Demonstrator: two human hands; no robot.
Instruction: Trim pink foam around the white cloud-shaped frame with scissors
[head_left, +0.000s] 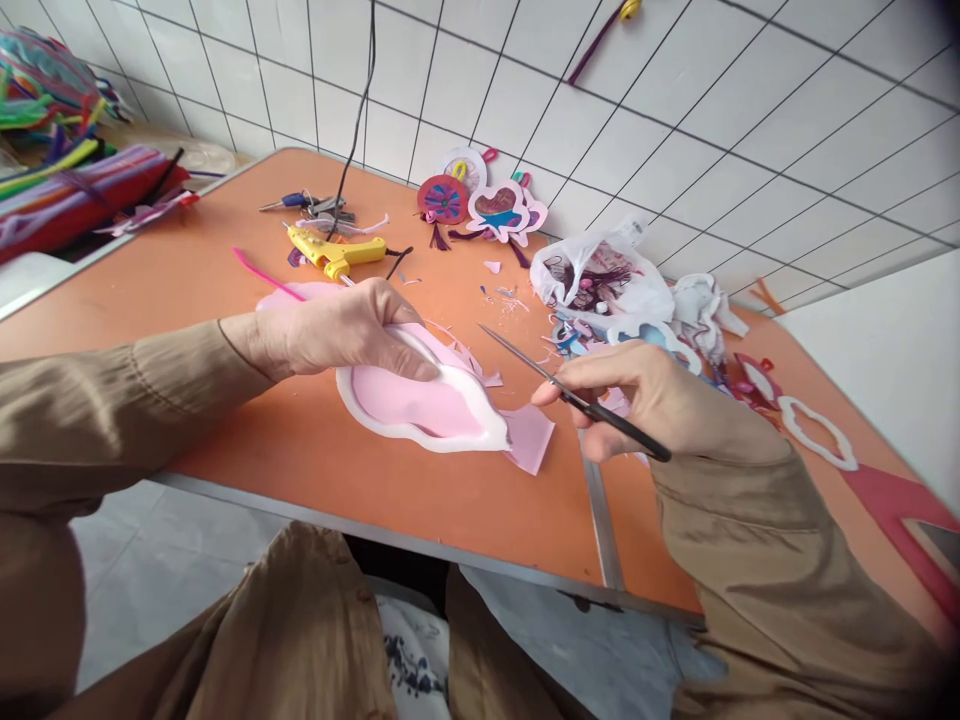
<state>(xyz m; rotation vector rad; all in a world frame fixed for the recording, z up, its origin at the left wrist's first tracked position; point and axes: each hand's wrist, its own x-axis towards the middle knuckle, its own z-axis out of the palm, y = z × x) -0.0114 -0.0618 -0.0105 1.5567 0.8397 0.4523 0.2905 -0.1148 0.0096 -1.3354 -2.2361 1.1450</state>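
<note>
In my left hand is a pink foam cutout with a raised white wavy border, pinched between thumb and fingers above the table. A squarish pink scrap shows at the cutout's right tip; whether it is still joined there I cannot tell. My right hand grips a pair of scissors with black handles. The blades point up and left, apart from the foam. They look closed together. Behind my left hand, part of another pink piece and a bright pink strip show.
Behind my hands lie a yellow glue gun, keys and finished ornaments by the tiled wall. Foam scraps surround a white plastic bag. Pipe cleaners are piled left; a white foam frame lies right.
</note>
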